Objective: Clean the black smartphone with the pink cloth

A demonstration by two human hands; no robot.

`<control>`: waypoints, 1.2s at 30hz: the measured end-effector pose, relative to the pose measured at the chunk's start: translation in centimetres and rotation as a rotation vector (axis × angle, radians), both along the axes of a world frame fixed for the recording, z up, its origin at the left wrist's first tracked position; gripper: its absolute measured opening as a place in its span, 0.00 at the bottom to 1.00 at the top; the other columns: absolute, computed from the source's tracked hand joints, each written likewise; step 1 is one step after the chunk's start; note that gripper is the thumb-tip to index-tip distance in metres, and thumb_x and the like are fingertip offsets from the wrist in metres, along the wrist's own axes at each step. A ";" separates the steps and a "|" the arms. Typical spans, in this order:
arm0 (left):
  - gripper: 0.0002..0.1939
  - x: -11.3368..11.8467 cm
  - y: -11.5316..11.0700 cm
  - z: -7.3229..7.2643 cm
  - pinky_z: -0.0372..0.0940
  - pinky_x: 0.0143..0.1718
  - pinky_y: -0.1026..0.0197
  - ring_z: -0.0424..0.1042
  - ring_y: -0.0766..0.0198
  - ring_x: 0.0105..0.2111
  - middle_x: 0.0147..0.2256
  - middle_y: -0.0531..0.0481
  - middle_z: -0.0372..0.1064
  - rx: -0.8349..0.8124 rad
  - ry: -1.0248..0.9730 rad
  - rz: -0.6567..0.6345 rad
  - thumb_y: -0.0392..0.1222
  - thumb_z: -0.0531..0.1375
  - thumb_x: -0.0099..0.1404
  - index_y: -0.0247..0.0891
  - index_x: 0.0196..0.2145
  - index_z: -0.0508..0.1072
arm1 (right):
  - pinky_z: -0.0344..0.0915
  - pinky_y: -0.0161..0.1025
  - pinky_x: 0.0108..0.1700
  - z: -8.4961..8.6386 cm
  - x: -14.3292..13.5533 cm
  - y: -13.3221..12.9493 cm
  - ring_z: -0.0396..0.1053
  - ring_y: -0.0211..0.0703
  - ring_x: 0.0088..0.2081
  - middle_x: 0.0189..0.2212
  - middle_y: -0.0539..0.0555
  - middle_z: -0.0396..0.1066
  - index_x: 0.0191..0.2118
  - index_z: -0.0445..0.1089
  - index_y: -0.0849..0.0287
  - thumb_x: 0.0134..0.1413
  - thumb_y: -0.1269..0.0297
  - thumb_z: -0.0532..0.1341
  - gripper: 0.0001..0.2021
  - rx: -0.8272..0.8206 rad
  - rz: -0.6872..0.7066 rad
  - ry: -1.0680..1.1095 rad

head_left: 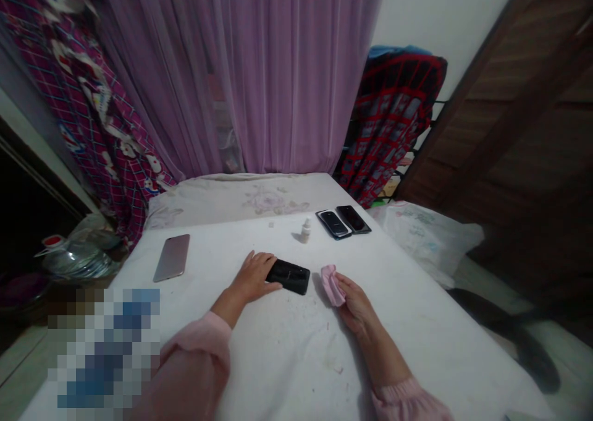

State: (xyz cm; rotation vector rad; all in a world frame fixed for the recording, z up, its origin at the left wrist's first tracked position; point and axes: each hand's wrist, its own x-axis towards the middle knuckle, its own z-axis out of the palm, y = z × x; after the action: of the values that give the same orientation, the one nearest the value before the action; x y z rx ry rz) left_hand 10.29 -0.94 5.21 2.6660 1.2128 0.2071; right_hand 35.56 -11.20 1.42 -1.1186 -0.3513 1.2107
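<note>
A black phone (291, 277) lies flat on the white-covered table, small marks showing on its upper face. My left hand (254, 277) grips its left end, with the thumb along the near edge and the fingers over the far side. Just right of the phone, my right hand (356, 305) pinches a folded pink cloth (332, 286) a little apart from it. Beyond them stands a small white bottle (306, 230). A rose-gold phone (172, 258) rests back-up at the left.
Toward the back right are a dark phone with a silver rim (334, 224) and another dark phone (353, 219), close together. Purple curtains (287, 75) hang behind the table (287, 359). A plastic bag (426, 235) sits beyond its right edge, a large water bottle (76, 259) beyond its left.
</note>
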 end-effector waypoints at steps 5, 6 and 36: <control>0.28 1.7 -3.7 -0.4 0.49 0.60 0.40 0.67 0.46 0.50 0.44 0.39 0.70 0.117 0.033 0.267 0.61 0.62 0.58 0.37 0.47 0.71 | 0.66 0.36 0.27 1.3 0.0 2.2 0.70 0.41 0.24 0.22 0.53 0.74 0.31 0.77 0.62 0.31 0.59 0.73 0.17 -0.034 -0.017 -0.286; 0.27 1.9 -4.6 -0.8 0.52 0.59 0.40 0.68 0.46 0.49 0.44 0.40 0.71 0.136 0.018 0.290 0.60 0.62 0.59 0.37 0.47 0.70 | 0.64 0.35 0.26 1.5 -0.2 2.7 0.68 0.40 0.23 0.21 0.52 0.73 0.30 0.77 0.63 0.32 0.57 0.73 0.17 -0.039 -0.002 -0.363; 0.15 2.0 -7.6 -4.0 0.66 0.55 0.46 0.69 0.50 0.53 0.51 0.38 0.70 0.309 -0.250 0.084 0.36 0.53 0.68 0.34 0.52 0.68 | 0.63 0.33 0.28 3.9 -1.6 4.3 0.67 0.36 0.24 0.24 0.51 0.72 0.29 0.73 0.62 0.27 0.52 0.75 0.23 0.007 0.281 -0.079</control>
State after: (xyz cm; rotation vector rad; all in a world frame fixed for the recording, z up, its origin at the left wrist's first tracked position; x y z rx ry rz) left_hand 12.31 -8.56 1.20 2.7301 1.3000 0.7747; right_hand 33.92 -6.91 5.36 -1.1392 -0.5874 1.4122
